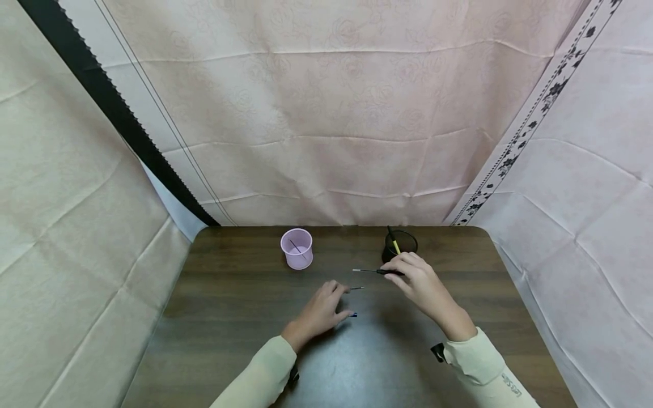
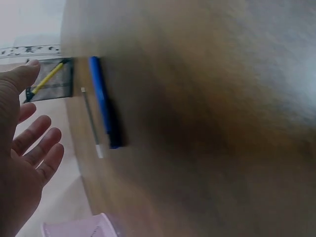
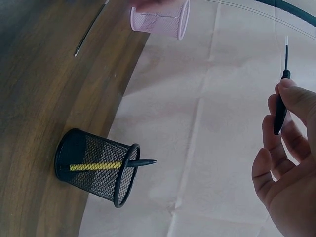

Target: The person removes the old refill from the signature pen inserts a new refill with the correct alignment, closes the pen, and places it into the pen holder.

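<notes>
Pinching a slim black-handled tool with a thin dark shaft and pale tip [image 3: 281,111] between thumb and forefinger, the right hand [image 1: 419,280] has its other fingers loosely bent and spread apart. The tool is raised off the table, its tip pointing left in the head view, its handle close to a round black mesh cup [image 3: 98,182] and outside it.

The left hand [image 1: 321,309] has nothing in its grasp: its fingers are parted and relaxed, the thumb well away from them. Beyond its fingers in the left wrist view lie a blue cylindrical pen [image 2: 103,101] and, just beside it, a thin grey rod with a white end [image 2: 91,118], roughly parallel and apart. In the head view the hand hides most of both.

The black cup stands upright near the far edge of the brown wood-grain table [image 1: 229,294], with a yellow-and-black pen [image 1: 395,246] leaning inside. To its left, well apart, a lilac mesh cup [image 1: 299,262] stands upright with a thin dark stick [image 1: 295,245] slanting in it. Pale sleeves [image 1: 267,362] cover both forearms, and cream patterned cloth [image 1: 352,113] hangs behind the table.
</notes>
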Available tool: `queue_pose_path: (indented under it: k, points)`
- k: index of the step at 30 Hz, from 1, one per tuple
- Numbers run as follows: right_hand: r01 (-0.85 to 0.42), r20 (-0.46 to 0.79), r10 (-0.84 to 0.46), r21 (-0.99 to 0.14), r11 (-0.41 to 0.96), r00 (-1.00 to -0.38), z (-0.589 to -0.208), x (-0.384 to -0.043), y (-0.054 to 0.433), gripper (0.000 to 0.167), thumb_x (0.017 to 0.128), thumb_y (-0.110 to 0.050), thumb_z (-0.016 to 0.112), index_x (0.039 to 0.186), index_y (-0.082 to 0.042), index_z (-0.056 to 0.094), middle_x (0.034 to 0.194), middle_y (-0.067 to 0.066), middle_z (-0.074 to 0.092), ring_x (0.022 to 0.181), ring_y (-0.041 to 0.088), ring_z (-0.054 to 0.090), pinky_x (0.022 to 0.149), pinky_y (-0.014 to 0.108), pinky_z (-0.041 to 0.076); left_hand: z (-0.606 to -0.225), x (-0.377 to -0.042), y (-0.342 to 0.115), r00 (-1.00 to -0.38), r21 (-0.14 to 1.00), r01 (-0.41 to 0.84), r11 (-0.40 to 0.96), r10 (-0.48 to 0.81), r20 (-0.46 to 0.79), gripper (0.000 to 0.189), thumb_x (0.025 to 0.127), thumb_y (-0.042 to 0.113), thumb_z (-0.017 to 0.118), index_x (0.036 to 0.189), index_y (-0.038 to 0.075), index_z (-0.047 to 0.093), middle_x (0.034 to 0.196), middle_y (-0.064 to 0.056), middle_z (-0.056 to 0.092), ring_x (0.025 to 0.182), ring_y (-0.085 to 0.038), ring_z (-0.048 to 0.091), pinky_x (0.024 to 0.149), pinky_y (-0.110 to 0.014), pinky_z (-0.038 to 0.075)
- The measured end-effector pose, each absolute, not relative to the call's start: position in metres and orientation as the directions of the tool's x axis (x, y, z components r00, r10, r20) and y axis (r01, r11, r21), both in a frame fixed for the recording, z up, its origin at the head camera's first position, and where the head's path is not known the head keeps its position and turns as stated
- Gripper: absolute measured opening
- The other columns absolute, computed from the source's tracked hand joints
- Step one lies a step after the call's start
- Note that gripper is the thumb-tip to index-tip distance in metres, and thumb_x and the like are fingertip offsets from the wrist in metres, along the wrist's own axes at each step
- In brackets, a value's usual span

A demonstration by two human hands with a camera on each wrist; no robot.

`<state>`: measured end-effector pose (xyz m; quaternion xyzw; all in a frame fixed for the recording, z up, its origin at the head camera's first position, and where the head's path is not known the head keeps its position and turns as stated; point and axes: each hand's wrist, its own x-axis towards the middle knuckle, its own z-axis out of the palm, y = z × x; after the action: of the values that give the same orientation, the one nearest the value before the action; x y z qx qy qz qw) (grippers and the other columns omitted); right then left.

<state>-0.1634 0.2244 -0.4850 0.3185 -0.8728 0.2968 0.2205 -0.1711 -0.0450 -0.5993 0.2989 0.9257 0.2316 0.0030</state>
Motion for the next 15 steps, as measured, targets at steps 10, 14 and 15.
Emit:
queue_pose_path:
  k: [10,14,15]
  points:
    - [-0.682,0.561,-0.436,-0.361,0.636,-0.704,-0.487,-0.163,0.225,0.022,0.085,-0.006,0.082,0.104,-0.015,0.077,0.102,-0.005,0.071,0.094,0.014,0.063,0.077,0.035,0.053,-0.623,-0.168,-0.048,-0.810,0.238,0.577,0.781,0.584,0.051,0.048,0.091,0.043,0.078,0.125,0.012,0.064,0.110,-0.003,0.059,0.098,-0.019,0.054,0.086,-0.036,0.051]
    - [-0.674,0.551,-0.436,-0.361,0.645,-0.712,-0.488,-0.162,0.225,0.022,0.085,-0.007,0.083,0.104,-0.016,0.077,0.102,-0.005,0.071,0.094,0.013,0.062,0.078,0.035,0.053,-0.629,-0.168,-0.047,-0.810,0.181,0.582,0.793,0.584,0.046,0.044,0.091,0.041,0.077,0.121,0.012,0.065,0.109,-0.005,0.058,0.099,-0.022,0.054,0.084,-0.039,0.051]
    - [-0.675,0.553,-0.436,-0.359,0.645,-0.711,-0.488,-0.161,0.224,0.022,0.085,-0.006,0.083,0.103,-0.016,0.077,0.102,-0.005,0.071,0.094,0.014,0.063,0.078,0.036,0.053,-0.630,-0.168,-0.047,-0.809,0.168,0.585,0.793,0.586,0.050,0.043,0.091,0.041,0.077,0.120,0.012,0.065,0.109,-0.005,0.058,0.099,-0.023,0.054,0.084,-0.039,0.051]
